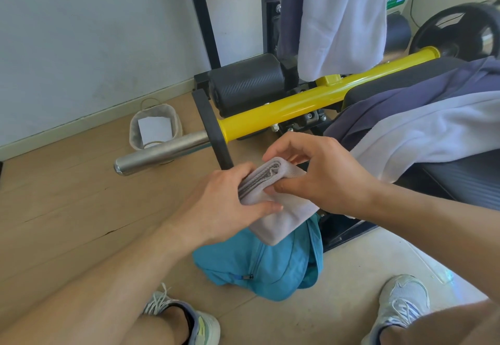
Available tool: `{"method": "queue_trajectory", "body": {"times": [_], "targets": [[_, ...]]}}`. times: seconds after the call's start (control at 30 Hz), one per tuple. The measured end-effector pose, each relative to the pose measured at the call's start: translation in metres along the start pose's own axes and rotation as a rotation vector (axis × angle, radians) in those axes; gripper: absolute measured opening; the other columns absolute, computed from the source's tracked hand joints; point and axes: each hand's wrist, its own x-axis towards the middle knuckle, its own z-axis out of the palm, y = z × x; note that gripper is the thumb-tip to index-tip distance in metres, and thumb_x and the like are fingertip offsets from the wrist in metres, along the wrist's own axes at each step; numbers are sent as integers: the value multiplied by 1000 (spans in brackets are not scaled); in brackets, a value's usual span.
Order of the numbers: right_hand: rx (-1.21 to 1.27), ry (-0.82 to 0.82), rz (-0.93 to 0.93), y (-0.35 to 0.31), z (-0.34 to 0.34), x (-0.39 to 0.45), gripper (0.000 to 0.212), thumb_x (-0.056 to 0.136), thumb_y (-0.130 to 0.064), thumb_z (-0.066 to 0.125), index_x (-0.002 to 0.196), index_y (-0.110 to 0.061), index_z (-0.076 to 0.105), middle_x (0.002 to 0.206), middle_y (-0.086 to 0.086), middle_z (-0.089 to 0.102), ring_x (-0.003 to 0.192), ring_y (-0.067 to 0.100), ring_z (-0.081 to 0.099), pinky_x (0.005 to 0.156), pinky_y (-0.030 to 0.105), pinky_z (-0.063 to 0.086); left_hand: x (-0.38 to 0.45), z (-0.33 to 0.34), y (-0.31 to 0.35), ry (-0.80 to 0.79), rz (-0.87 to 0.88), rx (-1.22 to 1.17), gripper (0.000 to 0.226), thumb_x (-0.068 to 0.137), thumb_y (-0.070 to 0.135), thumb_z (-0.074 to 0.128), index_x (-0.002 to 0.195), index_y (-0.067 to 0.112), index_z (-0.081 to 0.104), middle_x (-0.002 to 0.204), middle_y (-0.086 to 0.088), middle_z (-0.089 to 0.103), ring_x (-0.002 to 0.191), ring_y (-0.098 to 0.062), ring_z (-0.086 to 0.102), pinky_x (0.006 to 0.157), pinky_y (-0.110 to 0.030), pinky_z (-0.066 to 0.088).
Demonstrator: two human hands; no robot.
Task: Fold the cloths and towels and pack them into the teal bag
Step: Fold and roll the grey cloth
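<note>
Both hands held one folded pale grey cloth above the teal bag. The left hand had its grip curled round the cloth's left edge, thumb laid across the near face, fingers hidden behind the fold. The right hand pinched the folded top end, thumb pressed on the near side and fingers arched over the far side. The layered edges of the fold showed between the two hands. The cloth's lower corner hung over the bag's open mouth; whether it touched the bag could not be told.

The bag lay slumped on the floor between the person's two shoes, its zip pull showing on the near side.

To the right, a white towel and a dark blue cloth lay draped over the black padded table, the white one overlapping the blue. Further back, another white towel hung from the frame beside a second dark blue cloth. A yellow bar with a steel end crossed the floor at mid-scene. A small grey basket stood at far left near the wall.
</note>
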Motion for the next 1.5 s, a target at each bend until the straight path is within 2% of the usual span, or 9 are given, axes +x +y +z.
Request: {"method": "queue_trajectory", "body": {"times": [0.13, 0.33, 0.6, 0.73, 0.8, 0.9, 1.0, 1.23, 1.5], "targets": [[89, -50, 27, -1, 0, 1, 48, 70, -27, 92, 110, -28, 66, 95, -15, 74, 90, 1, 69, 82, 12, 50, 0, 0, 11, -42, -20, -173, 11, 86, 54, 69, 79, 50, 61, 71, 21, 63, 65, 1, 56, 57, -17, 42], [100, -244, 305, 12, -20, 7, 55, 63, -58, 81, 106, -27, 70, 101, -10, 77, 96, 8, 72, 93, 40, 58, 6, -32, 8, -182, -134, -534, 35, 82, 39, 69, 113, 25, 72, 106, 6, 78, 99, -9, 73, 86, -27, 58], [242, -230, 384, 19, -23, 11, 31, 80, -13, 84, 107, -21, 72, 104, -6, 77, 98, 12, 73, 93, 35, 59, 4, -47, -2, -192, -256, -828, 37, 86, 22, 64, 122, 12, 67, 116, -4, 76, 108, -18, 72, 90, -29, 60], [471, -70, 435, 20, -19, 11, 34, 81, -18, 82, 112, -21, 71, 111, 0, 75, 104, 20, 72, 85, 33, 59, 5, -45, 3, -129, -329, -933, 31, 95, 22, 58, 122, 12, 67, 116, -4, 76, 105, -18, 73, 83, -27, 61], [712, 31, 530, 21, -14, 13, 43, 75, -26, 83, 115, -19, 71, 118, 4, 73, 112, 26, 69, 92, 40, 58, 5, -44, 9, -84, -373, -1012, 28, 96, 23, 57, 119, 12, 68, 111, -3, 78, 97, -16, 75, 77, -26, 62], [952, -86, 647, 16, -5, 13, 54, 76, -32, 79, 126, -14, 67, 124, 4, 72, 119, 24, 67, 106, 42, 50, 7, -42, 18, -32, -421, -1097, 24, 99, 26, 56, 113, 13, 70, 106, -4, 79, 91, -16, 76, 77, -29, 63], [958, -225, 715, 12, -1, 11, 53, 77, -25, 77, 127, -12, 66, 122, 3, 73, 117, 21, 68, 105, 39, 50, 10, -41, 20, 2, -475, -1129, 23, 99, 29, 57, 107, 15, 72, 104, -5, 79, 89, -17, 77, 76, -31, 64], [944, -111, 718, 17, 0, 13, 39, 85, -9, 72, 123, -13, 68, 119, 5, 74, 113, 24, 70, 100, 43, 54, 9, -46, 8, -163, -519, -960, 33, 92, 21, 67, 125, 22, 66, 118, -2, 76, 111, -24, 71, 106, -54, 49], [917, -74, 723, 27, 4, 16, 47, 93, 10, 57, 126, -23, 67, 125, 5, 72, 118, 30, 66, 100, 48, 54, 13, -46, -2, -112, -543, -952, 34, 98, 3, 59, 123, 25, 64, 120, 0, 75, 120, -29, 66, 112, -59, 40]]}}
